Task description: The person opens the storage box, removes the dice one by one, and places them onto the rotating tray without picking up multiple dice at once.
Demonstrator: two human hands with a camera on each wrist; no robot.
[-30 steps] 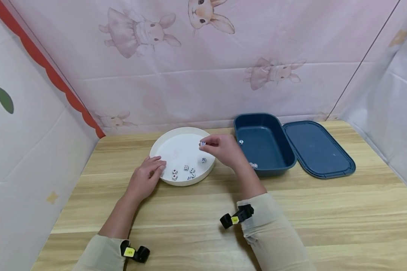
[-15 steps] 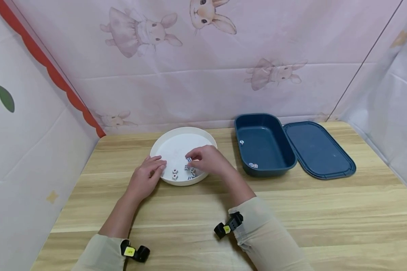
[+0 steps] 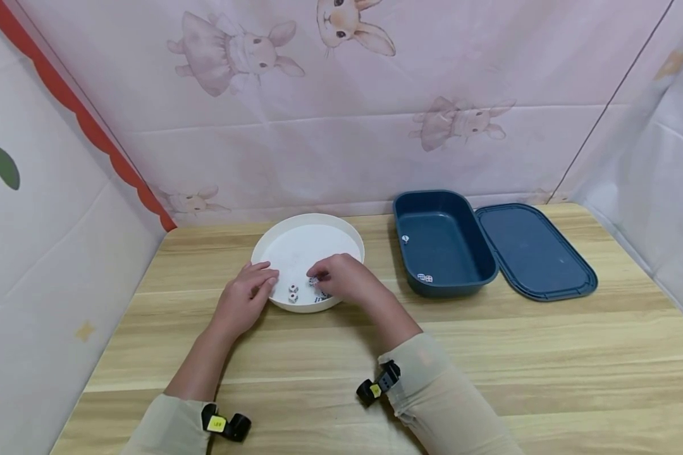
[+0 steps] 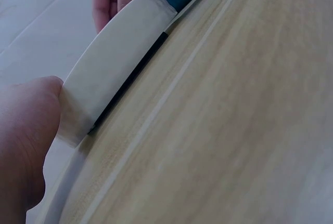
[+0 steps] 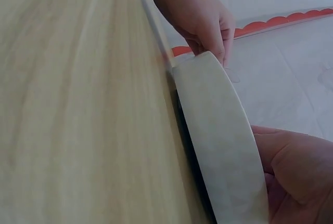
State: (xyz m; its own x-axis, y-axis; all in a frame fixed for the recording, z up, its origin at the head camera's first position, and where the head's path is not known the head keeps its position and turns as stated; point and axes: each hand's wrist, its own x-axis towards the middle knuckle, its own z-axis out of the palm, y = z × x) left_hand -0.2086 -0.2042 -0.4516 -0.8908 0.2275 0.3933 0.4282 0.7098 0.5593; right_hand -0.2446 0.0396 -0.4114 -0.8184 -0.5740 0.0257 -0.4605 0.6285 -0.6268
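A round white tray (image 3: 284,243) with a raised rim stands on the table, with several small white dice in its near part. My left hand (image 3: 246,294) rests over the tray's left rim, fingers relaxed and reaching just inside. My right hand (image 3: 344,278) is low over the tray, thumb and fingertips pinching a die (image 3: 312,282). Two dice with red and black pips, one of them the nearer die (image 3: 293,297), lie left of those fingertips. Others are partly hidden beneath the right hand. In both wrist views the tray's outer wall (image 4: 117,60) hides the dice.
A deep blue rectangular box (image 3: 446,240) stands right of the tray, with a few dice (image 3: 425,278) inside along its left side. Its matching blue lid (image 3: 537,253) lies at the box's right. Behind the wooden table (image 3: 313,379) hangs a rabbit-print cloth.
My right hand has moved left and toward me, lowering with dice from the tray's right side to the dice in its near part. My left hand has stayed on the rim.
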